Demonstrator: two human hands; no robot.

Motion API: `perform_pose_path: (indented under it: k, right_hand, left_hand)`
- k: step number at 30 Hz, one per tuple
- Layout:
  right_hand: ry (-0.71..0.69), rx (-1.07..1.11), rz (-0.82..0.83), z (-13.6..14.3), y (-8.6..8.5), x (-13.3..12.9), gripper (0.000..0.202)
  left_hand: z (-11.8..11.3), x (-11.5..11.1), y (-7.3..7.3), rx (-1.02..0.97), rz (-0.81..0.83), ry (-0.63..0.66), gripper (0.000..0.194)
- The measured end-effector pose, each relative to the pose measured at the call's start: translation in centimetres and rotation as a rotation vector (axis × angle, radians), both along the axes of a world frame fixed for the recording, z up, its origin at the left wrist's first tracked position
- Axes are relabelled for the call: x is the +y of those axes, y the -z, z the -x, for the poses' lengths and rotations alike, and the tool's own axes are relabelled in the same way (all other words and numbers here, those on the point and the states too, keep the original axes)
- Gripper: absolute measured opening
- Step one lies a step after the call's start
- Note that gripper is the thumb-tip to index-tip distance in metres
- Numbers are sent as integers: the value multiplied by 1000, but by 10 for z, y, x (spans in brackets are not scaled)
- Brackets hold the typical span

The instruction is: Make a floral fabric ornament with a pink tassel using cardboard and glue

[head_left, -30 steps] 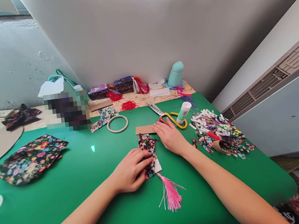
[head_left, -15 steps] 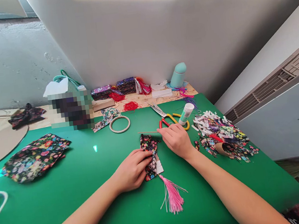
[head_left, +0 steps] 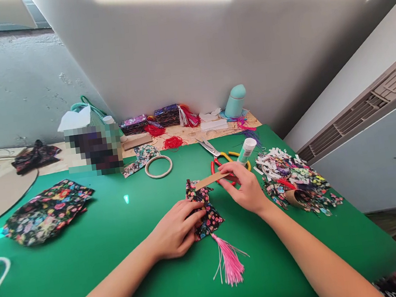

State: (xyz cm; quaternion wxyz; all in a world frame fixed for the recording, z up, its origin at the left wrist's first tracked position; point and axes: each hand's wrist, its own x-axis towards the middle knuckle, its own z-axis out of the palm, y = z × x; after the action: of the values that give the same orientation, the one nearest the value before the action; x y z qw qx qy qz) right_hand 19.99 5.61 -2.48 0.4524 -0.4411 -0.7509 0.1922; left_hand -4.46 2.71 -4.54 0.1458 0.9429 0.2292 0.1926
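My left hand lies over a piece of black floral fabric on the green mat. Its fingers are close together and curved across the fabric, holding it down. A pink tassel hangs out from the fabric's lower edge. In a pinch, my right hand holds a thin flat brown strip, perhaps cardboard or wood, whose left end is over the top of the fabric. Close behind that hand are scissors with red and yellow handles and a white-capped glue stick, both partly covered.
Fabric and paper scraps are heaped at the right, with a cardboard tube. A pale ring lies further back. Larger floral fabric and an oval board lie left. A turquoise bottle stands by the wall.
The brown strip has turned from edge-on to showing its flat face, and my right hand has moved slightly right and nearer. The fabric's right flap now covers the white piece above the tassel.
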Motion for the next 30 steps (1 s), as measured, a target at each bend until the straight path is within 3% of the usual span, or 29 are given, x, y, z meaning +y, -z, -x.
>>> perform_pose_path:
  k: [7,10,13,16,20,25,30]
  right_hand:
    - [-242,-125,63,-8,-17,-5,18]
    - [-254,-166,79,-9,-21,-6,24]
    - [-199,-112,146,-11,-25,-7,14]
    - [-120,-78,410,-10,-27,-8,9]
    - [-86,-403,794,2,-23,-10,14]
    - [-48,-584,800,23,-16,-18,21]
    - [-30,-680,727,29,-14,-25,15]
  left_hand:
    - [-3,-1,1,-81,34,-41,34]
    - [-3,-1,1,-81,20,-44,33]
    - [-3,1,1,-60,-7,-20,36]
    - [-3,2,1,-18,-5,-2,42]
    - [-3,1,1,24,12,3,45]
    - [-3,1,0,44,-7,7,46]
    - [-4,1,0,32,-20,2,48]
